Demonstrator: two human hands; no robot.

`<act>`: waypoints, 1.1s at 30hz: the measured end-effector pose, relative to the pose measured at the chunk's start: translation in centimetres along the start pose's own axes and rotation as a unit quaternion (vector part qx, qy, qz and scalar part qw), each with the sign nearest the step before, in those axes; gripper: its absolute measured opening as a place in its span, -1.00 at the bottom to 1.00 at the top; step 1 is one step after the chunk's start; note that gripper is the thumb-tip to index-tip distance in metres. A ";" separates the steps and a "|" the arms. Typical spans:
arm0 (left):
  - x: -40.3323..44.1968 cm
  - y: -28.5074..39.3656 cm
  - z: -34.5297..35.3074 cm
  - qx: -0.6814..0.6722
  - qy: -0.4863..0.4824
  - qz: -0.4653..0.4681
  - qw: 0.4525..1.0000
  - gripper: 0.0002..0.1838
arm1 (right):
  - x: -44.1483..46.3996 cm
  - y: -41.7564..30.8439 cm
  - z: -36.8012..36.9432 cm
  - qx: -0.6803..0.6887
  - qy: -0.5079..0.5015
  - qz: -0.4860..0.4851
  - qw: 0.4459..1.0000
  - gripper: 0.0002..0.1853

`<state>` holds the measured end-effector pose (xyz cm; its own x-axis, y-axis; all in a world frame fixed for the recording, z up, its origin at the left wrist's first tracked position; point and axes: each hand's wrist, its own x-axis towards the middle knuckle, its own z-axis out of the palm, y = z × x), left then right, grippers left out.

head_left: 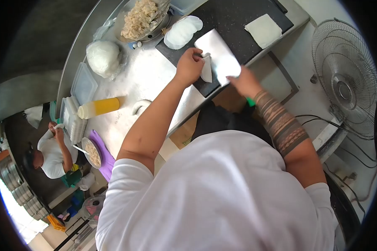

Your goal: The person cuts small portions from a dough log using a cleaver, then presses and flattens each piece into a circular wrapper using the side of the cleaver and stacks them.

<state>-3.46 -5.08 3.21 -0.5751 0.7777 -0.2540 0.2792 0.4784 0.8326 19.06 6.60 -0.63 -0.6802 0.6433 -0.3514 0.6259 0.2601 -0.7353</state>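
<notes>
From my remote seat: right hand [244, 81], a bit blurred, has its fingers closed on the end of a broad flat blade [218, 54]; grip detail hidden. Blade lies over the black board [228, 19], its lower end at the board's near edge. Left hand [190, 67] is above the board's left edge, fingers curled and close together, tips at a small white dough piece [206, 69] just beside the blade. Can't tell if they pinch it or only touch.

Stack of white discs [183, 32] by the board's far left corner; folded white cloth [264, 31] at its near edge, farther right. On the steel desk [134, 90], toward the far edge: pan of pale filling [142, 21], plastic-wrapped white lump [103, 58]. Bottle of yellow liquid [98, 108] lies toward the desk's left end. Past it I get a co-worker [56, 152], both hands raised together.
</notes>
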 end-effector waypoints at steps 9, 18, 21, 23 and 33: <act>-0.3 13.5 -6.2 0.057 0.032 0.225 0.972 -0.54 | -9.2 2.3 0.6 0.015 -0.101 -0.002 0.995 -0.37; 16.3 3.4 -5.4 0.189 0.162 0.156 0.956 -0.59 | -13.8 3.5 -0.9 0.076 -0.088 0.086 0.989 -0.35; 12.5 -0.4 -4.2 0.119 0.258 0.191 0.939 -0.61 | -13.3 3.9 -1.4 0.082 -0.089 0.091 0.988 -0.37; 6.9 -1.5 -4.4 0.102 0.298 0.195 0.929 -0.62 | -12.9 4.4 -1.5 0.089 -0.091 0.097 0.987 -0.39; -19.8 -12.8 -2.1 0.214 0.465 -0.047 0.858 -0.44 | -5.7 -2.3 -0.5 0.042 -0.217 -0.086 0.971 -0.52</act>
<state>2.70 -27.43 -1.36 -0.9198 0.1611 0.3578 0.3403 0.7814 0.5231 21.70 2.73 3.34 -0.8804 0.2262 -0.4167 0.4673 0.2654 -0.8433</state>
